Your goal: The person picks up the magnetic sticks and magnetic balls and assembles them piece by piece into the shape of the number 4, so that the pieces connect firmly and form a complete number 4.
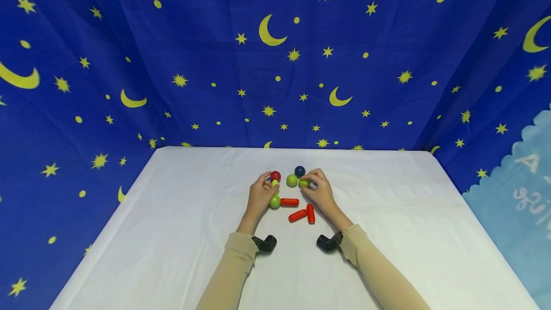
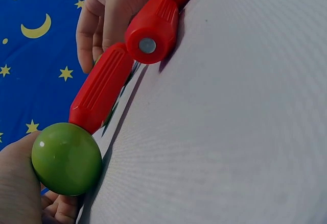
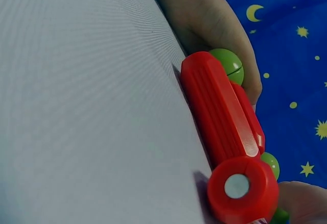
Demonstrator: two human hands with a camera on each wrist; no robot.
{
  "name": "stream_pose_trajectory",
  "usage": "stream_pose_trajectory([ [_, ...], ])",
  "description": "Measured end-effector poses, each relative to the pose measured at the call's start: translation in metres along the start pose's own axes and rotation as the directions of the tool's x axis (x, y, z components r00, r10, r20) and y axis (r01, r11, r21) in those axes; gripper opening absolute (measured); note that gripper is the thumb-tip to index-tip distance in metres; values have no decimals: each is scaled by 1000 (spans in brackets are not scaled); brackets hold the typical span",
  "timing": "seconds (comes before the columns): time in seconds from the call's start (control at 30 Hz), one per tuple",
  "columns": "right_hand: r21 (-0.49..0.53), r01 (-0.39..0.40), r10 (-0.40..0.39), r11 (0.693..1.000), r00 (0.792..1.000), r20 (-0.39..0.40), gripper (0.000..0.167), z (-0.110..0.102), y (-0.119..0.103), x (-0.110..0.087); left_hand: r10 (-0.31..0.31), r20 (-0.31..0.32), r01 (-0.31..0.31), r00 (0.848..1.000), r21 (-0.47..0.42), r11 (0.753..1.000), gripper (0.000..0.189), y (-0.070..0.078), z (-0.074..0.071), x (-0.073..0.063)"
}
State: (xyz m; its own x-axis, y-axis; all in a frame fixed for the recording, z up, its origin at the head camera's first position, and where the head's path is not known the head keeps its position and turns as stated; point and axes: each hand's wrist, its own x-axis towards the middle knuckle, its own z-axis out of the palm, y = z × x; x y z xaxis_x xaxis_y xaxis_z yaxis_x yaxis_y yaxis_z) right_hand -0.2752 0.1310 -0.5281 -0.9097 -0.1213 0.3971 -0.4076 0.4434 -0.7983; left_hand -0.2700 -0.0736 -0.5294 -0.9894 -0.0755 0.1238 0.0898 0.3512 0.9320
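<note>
In the head view my left hand (image 1: pixel 257 198) pinches a yellow-green rod (image 1: pixel 275 183) between thumb and fingers. A red ball (image 1: pixel 275 175) sits at the rod's far end and a green ball (image 1: pixel 274 202) at its near end. A red rod (image 1: pixel 290 202) touches that near ball, end on. My right hand (image 1: pixel 319 190) holds another green ball (image 1: pixel 304 183) with its fingertips. Close beside it are a third green ball (image 1: pixel 292 180) and a dark blue ball (image 1: pixel 299 171). In the right wrist view, red rods largely hide what the right fingers hold.
Two loose red rods, one slanted (image 1: pixel 297 215) and one pointing toward me (image 1: pixel 311 214), lie between the forearms. A silver disc (image 2: pixel 147 45) shows on a rod's end. The white-covered table (image 1: pixel 172 233) meets a blue star-patterned curtain (image 1: pixel 224 66) behind.
</note>
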Motion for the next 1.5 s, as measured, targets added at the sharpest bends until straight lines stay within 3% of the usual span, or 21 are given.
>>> stream_pose_trajectory([
  [0.27, -15, -39, 39, 999, 999, 23, 27, 1, 0, -1, 12, -3, -12, 1000, 5, 1000, 49, 0, -1, 0],
  [0.67, -31, -37, 37, 999, 999, 6, 35, -1, -5, -6, 15, -3, -15, 1000, 11, 1000, 49, 0, -2, -1],
  [1.07, 46, -56, 55, 997, 998, 20, 33, -3, -18, -17, 5, 7, -5, 1000, 2, 1000, 49, 2, -2, -1],
  [1.5, 15, -14, 14, 1000, 1000, 25, 34, -1, -21, -33, -1, 5, 1, 1000, -13, 1000, 49, 2, -3, -1],
])
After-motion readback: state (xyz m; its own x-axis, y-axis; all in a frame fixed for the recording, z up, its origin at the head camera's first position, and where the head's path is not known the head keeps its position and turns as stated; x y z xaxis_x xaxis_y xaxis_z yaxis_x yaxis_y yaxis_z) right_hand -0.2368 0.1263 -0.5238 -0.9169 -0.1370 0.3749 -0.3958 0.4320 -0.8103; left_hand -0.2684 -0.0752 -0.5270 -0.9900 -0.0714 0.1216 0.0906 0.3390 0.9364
